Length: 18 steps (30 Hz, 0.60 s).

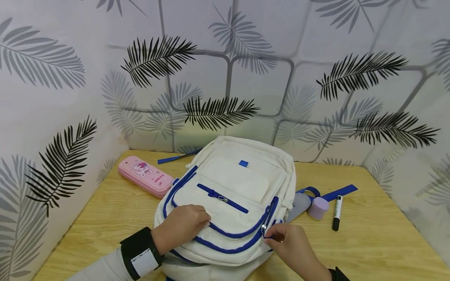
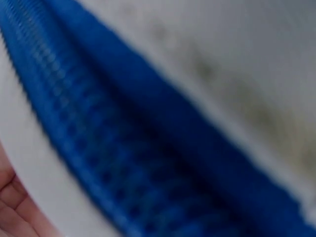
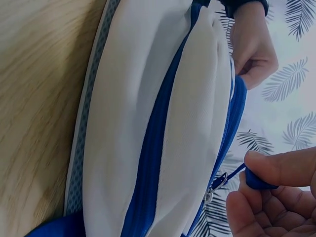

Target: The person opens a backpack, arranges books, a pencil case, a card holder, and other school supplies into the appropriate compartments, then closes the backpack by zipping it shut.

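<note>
A white backpack (image 1: 225, 156) with blue zips lies on the table, front side up. My left hand (image 1: 184, 226) holds the edge of its front pocket, fingers curled at the blue trim. Between thumb and finger, my right hand (image 3: 279, 192) pinches a blue zipper pull (image 3: 257, 181) on the pack's right side. The cord of that pull is stretched toward a metal slider (image 3: 216, 186). Up close and blurred, the left wrist view shows blue zip tape (image 2: 98, 128), with part of a palm (image 2: 19, 212) at the lower left.
A pink pencil case (image 1: 145, 175) lies left of the backpack. On the right are a purple round container (image 1: 318, 208), a marker (image 1: 337, 212) with a black cap and a blue strap (image 1: 339, 192). A leaf-patterned curtain (image 1: 246, 78) hangs behind the wooden table (image 1: 379, 234).
</note>
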Each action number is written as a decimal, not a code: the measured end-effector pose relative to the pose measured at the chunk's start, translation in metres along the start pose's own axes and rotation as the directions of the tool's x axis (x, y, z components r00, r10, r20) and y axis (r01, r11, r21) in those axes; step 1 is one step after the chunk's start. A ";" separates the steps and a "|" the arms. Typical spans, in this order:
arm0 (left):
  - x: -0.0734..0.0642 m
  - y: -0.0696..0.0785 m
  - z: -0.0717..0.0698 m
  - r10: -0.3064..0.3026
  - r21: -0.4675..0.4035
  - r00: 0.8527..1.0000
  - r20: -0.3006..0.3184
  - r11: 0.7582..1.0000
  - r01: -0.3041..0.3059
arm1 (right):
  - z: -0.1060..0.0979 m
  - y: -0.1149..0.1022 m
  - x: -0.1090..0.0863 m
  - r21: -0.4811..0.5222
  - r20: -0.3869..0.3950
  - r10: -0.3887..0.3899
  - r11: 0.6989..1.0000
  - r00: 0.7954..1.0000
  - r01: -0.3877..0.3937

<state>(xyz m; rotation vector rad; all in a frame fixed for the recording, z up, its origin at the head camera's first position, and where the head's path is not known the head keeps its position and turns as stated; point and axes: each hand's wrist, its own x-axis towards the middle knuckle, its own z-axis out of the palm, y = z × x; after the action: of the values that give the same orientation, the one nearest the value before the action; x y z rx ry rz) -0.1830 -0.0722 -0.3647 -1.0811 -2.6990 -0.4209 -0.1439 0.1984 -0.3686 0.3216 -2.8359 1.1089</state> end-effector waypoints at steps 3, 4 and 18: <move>-0.001 -0.001 0.001 -0.002 0.002 1.000 0.001 1.000 0.002 | 0.002 -0.003 -0.002 0.020 0.011 -0.012 1.000 1.000 0.012; -0.001 -0.001 0.001 -0.003 0.001 1.000 0.003 1.000 0.003 | 0.003 -0.003 -0.003 0.026 0.014 -0.018 0.999 1.000 0.018; -0.002 -0.003 0.002 -0.013 -0.024 1.000 0.028 1.000 0.013 | 0.011 -0.013 -0.016 0.176 0.118 -0.117 0.980 0.986 0.095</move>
<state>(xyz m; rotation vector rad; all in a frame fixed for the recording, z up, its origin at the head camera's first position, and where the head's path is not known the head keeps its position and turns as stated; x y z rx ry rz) -0.1843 -0.0748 -0.3681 -1.0842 -2.7334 -0.4452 -0.1250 0.1842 -0.3710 0.5693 -2.7973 1.3568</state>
